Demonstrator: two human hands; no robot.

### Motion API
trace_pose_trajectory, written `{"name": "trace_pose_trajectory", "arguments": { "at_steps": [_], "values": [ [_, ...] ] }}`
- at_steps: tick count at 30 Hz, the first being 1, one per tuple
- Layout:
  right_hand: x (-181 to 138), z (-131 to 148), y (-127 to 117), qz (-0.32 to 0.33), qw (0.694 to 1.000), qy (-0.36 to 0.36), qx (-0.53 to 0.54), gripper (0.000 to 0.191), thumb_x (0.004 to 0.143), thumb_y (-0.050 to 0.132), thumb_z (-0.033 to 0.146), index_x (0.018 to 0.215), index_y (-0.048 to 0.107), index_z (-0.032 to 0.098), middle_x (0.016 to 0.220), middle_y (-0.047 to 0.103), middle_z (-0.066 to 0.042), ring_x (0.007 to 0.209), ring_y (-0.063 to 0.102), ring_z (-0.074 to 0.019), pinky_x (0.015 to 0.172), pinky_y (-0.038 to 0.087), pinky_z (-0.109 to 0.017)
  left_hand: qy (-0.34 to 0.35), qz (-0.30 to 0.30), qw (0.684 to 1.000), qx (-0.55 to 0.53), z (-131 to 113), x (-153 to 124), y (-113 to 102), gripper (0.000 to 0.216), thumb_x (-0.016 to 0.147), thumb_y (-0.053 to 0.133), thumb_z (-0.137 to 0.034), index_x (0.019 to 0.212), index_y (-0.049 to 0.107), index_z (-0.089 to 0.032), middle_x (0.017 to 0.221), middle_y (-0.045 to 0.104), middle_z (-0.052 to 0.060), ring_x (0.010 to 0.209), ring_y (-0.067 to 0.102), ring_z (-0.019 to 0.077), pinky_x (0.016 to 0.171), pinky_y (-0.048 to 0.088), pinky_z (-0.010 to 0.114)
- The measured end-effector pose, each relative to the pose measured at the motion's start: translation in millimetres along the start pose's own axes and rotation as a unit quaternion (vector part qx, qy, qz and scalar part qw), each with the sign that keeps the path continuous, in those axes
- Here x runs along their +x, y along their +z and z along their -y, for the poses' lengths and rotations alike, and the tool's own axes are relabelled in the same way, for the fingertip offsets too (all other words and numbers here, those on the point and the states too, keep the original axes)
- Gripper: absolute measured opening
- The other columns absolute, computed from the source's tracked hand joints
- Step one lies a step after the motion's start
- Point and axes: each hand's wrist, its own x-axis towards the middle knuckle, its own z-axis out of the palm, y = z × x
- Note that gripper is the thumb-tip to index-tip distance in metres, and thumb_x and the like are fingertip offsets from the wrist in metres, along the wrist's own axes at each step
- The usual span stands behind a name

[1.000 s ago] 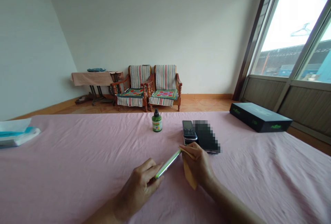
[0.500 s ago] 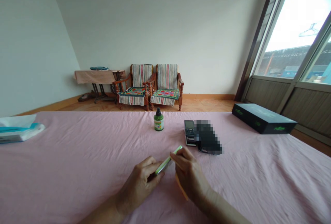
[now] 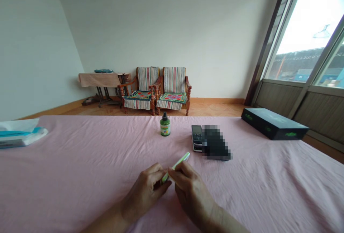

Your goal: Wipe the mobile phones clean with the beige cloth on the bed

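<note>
The left hand (image 3: 145,188), thumb and fingers closed, grips the near end of a slim green-edged object (image 3: 183,158) over the pink cloth (image 3: 94,165), well short of its far edge, while the right hand (image 3: 190,188) touches the object with bent fingers, their hold unclear.

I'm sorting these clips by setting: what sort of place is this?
Probably a room in a home: two wooden armchairs with striped covers, a cloth-draped table, and a pink sheet.
</note>
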Motion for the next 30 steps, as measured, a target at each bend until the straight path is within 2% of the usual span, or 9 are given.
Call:
{"name": "trace_pose_trajectory", "arguments": {
  "at_steps": [5,7,9,14,17,19,24,26,30],
  "values": [
    [12,-40,-18,-0.073,0.994,0.057,-0.056,0.031,0.080,0.041,0.001,0.082,0.067,0.018,0.081,0.053,-0.004,0.072,0.054,-0.0145,0.066,0.048,-0.023,-0.001,0.014,1.000,0.020,-1,1,-2,0.014,0.088,0.055,-0.019,0.076,0.062,-0.017,0.073,0.047,-0.001,0.066,0.050,0.0123,0.060,0.038,0.020],
    [14,-47,-21,-0.085,0.991,0.074,-0.067,0.030,0.081,0.041,0.003,0.081,0.067,0.018,0.081,0.053,-0.005,0.071,0.054,-0.0144,0.066,0.048,-0.023,0.002,0.015,1.000,0.019,-1,2,-3,0.014,0.088,0.055,-0.018,0.075,0.061,-0.017,0.073,0.047,-0.002,0.066,0.050,0.0120,0.060,0.037,0.020],
    [12,-42,-18,-0.073,0.993,0.069,-0.060,0.030,0.082,0.040,0.002,0.082,0.066,0.017,0.081,0.053,-0.005,0.072,0.055,-0.0153,0.066,0.048,-0.024,0.000,0.017,1.000,0.014,-1,2,-3,0.013,0.088,0.056,-0.018,0.076,0.062,-0.017,0.073,0.047,-0.002,0.066,0.050,0.0119,0.060,0.037,0.019],
    [1,1,-2,0.014,1.000,0.010,-0.001,0.031,0.083,0.037,0.002,0.087,0.065,0.017,0.083,0.055,-0.007,0.075,0.054,-0.0173,0.066,0.048,-0.026,-0.005,0.013,1.000,-0.015,-1,1,-2,0.017,0.090,0.055,-0.023,0.076,0.061,-0.016,0.074,0.049,-0.001,0.066,0.051,0.0123,0.060,0.038,0.020],
    [-1,7,-2,0.049,0.999,-0.018,0.011,0.032,0.085,0.038,0.003,0.092,0.065,0.018,0.084,0.056,-0.007,0.076,0.054,-0.0174,0.067,0.049,-0.026,-0.003,0.015,1.000,-0.024,0,1,-2,0.019,0.091,0.055,-0.025,0.075,0.061,-0.016,0.075,0.050,-0.001,0.068,0.052,0.0128,0.061,0.039,0.021],
    [2,-4,-7,0.034,0.999,-0.004,0.001,0.031,0.084,0.038,0.002,0.089,0.065,0.017,0.084,0.055,-0.007,0.076,0.054,-0.0170,0.068,0.049,-0.026,-0.010,0.021,1.000,-0.010,0,1,-3,0.015,0.089,0.056,-0.021,0.076,0.062,-0.016,0.075,0.049,-0.001,0.067,0.052,0.0128,0.061,0.038,0.021],
    [8,-42,-21,-0.056,0.995,0.061,-0.061,0.030,0.082,0.039,0.002,0.084,0.066,0.016,0.084,0.053,-0.007,0.075,0.053,-0.0163,0.071,0.050,-0.028,-0.007,0.033,0.999,0.018,-1,1,-5,0.010,0.085,0.058,-0.015,0.077,0.063,-0.017,0.074,0.048,-0.002,0.068,0.051,0.0128,0.060,0.037,0.020],
    [7,-41,-19,-0.059,0.995,0.052,-0.058,0.031,0.082,0.039,0.002,0.086,0.066,0.016,0.084,0.053,-0.007,0.074,0.053,-0.0159,0.069,0.050,-0.027,-0.006,0.030,0.999,0.017,0,1,-4,0.011,0.085,0.058,-0.013,0.075,0.062,-0.017,0.074,0.047,-0.002,0.068,0.051,0.0123,0.060,0.036,0.020],
    [0,-11,-4,-0.004,1.000,0.000,-0.010,0.032,0.084,0.037,0.001,0.091,0.065,0.016,0.083,0.054,-0.007,0.074,0.053,-0.0167,0.065,0.049,-0.026,-0.010,0.019,1.000,0.009,5,1,-1,0.014,0.087,0.057,-0.016,0.072,0.059,-0.016,0.073,0.047,-0.003,0.066,0.051,0.0114,0.059,0.037,0.019]
  ]
}}
